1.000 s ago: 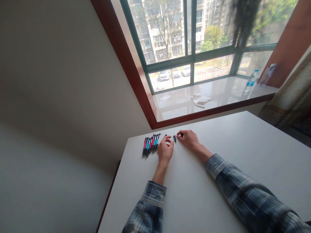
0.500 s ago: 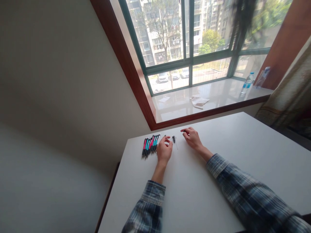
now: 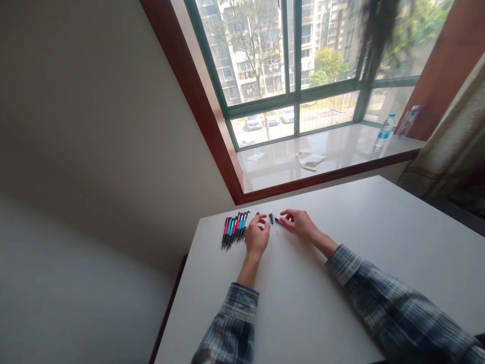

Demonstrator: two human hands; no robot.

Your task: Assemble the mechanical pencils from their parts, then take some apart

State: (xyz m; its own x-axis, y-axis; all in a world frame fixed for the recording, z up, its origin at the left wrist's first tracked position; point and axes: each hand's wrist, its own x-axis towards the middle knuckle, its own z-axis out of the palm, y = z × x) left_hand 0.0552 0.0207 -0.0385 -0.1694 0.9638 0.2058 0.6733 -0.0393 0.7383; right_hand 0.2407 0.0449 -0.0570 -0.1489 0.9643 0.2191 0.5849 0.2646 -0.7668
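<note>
Right hand (image 3: 299, 225) lies half-open, fingertips at a pen (image 3: 278, 221) on the worktop (image 3: 341, 227); left hand (image 3: 256, 237) curled beside the pen row (image 3: 235, 228), any pinch unclear.

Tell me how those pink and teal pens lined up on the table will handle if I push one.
The pens look slim and round-barrelled, so one would probably roll on the smooth white table. They look stiff and are likely light for their length. Lying so close together, a pushed pen may well nudge its neighbours.
</note>
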